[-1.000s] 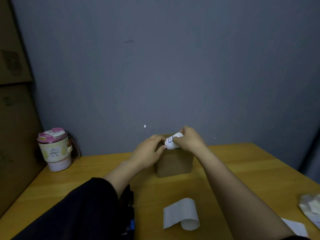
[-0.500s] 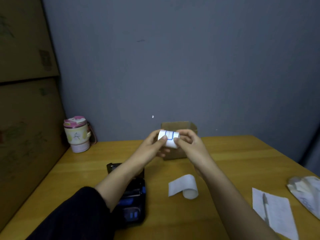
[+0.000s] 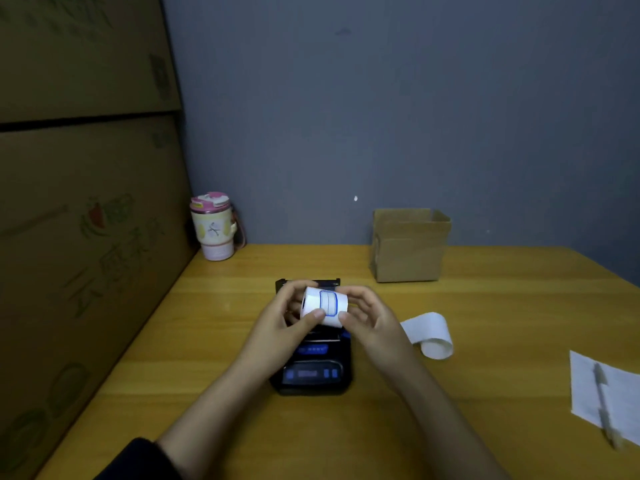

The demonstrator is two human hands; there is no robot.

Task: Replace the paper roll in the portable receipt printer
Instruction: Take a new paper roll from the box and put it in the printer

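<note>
A white paper roll (image 3: 323, 305) with a blue printed label is held between both hands, just above the black portable printer (image 3: 313, 370). My left hand (image 3: 282, 322) pinches its left end and front. My right hand (image 3: 369, 315) grips its right end and underside. The printer lies on the wooden table (image 3: 485, 313) with its lid raised at the far end; its paper bay is hidden behind the roll and my fingers. A partly unrolled white paper roll (image 3: 431, 336) lies on the table to the right of the printer.
A small open cardboard box (image 3: 408, 245) stands behind and to the right. A pink-lidded cup (image 3: 213, 230) sits at the back left corner. Large cartons (image 3: 86, 202) wall the left side. A sheet of paper (image 3: 620, 393) with a pen (image 3: 604, 403) lies at the right edge.
Both hands have brought the labelled roll from the cardboard box toward me and down, to just above the printer. The view has tilted down and shifted.
</note>
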